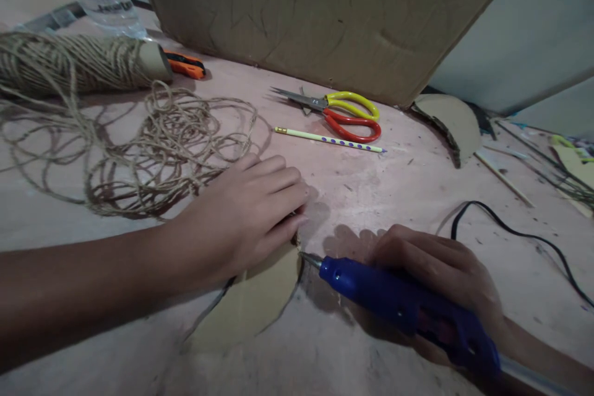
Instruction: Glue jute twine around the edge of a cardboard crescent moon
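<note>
My right hand (440, 266) is wrapped round a blue hot glue gun (371, 288), a clear glue stick (538, 377) running out of its back end. The gun's metal nozzle touches or nearly touches the edge of a curved cardboard piece (260, 303) that lies on the table. Over the far part of that cardboard lies my left hand (260, 210), its fingers curled and closed on it. A short bit of twine (297, 238) shows at the edge beside my left thumb; the fingertips and the rest of that edge are hidden.
Loose twine (180, 142) lies tangled beyond my left forearm, near its spool (158, 62) and an orange cutter (185, 65). Scissors (343, 111) and a pencil (329, 139) lie ahead, before a large cardboard box (325, 12). A black cord (520, 235) curves at right.
</note>
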The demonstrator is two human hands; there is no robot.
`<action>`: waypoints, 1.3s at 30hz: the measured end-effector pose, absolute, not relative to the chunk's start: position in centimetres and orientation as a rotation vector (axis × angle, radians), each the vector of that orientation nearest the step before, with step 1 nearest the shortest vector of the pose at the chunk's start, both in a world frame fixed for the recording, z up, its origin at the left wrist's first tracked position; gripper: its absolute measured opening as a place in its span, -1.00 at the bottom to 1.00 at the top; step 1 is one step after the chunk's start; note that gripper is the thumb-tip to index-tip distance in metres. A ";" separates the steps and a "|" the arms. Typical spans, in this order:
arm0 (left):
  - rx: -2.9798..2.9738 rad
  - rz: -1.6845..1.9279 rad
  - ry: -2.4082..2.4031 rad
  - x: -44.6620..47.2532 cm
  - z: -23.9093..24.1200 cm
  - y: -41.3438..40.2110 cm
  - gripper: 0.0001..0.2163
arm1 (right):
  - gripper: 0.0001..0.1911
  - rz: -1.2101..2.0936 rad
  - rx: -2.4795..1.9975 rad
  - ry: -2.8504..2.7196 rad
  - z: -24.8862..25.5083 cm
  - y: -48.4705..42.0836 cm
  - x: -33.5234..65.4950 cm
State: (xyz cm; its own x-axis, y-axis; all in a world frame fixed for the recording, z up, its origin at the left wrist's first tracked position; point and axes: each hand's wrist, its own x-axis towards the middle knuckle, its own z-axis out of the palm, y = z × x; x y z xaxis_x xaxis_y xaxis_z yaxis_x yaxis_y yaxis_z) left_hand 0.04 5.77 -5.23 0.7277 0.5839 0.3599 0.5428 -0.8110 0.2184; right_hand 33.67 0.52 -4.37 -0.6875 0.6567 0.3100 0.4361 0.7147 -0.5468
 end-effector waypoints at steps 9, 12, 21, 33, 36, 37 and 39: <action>2.826 0.607 0.939 0.1 -5.1 5.9 -0.77 | -0.85 0.580 -0.857 -2.320 -5.9 -0.1 33.4; 2.828 0.635 0.907 0.1 -5.3 6.0 -0.77 | -0.87 0.568 -0.861 -2.324 -5.5 0.0 33.3; 2.833 0.655 0.887 0.0 -5.3 5.9 -0.73 | -0.84 0.581 -0.842 -2.346 -4.9 0.2 33.4; 2.829 0.655 0.898 0.0 -5.4 5.9 -0.74 | -0.78 0.554 -0.847 -2.337 -5.8 -0.1 33.5; 2.832 0.653 0.893 0.0 -5.4 6.0 -0.75 | -0.83 0.546 -0.830 -2.380 -5.3 0.2 33.6; 2.833 0.655 0.893 0.1 -5.3 6.0 -0.75 | -0.86 0.550 -0.820 -2.401 -5.1 0.3 33.6; 2.831 0.651 0.896 0.1 -5.3 6.0 -0.75 | -0.87 0.553 -0.794 -2.439 -4.8 0.5 33.7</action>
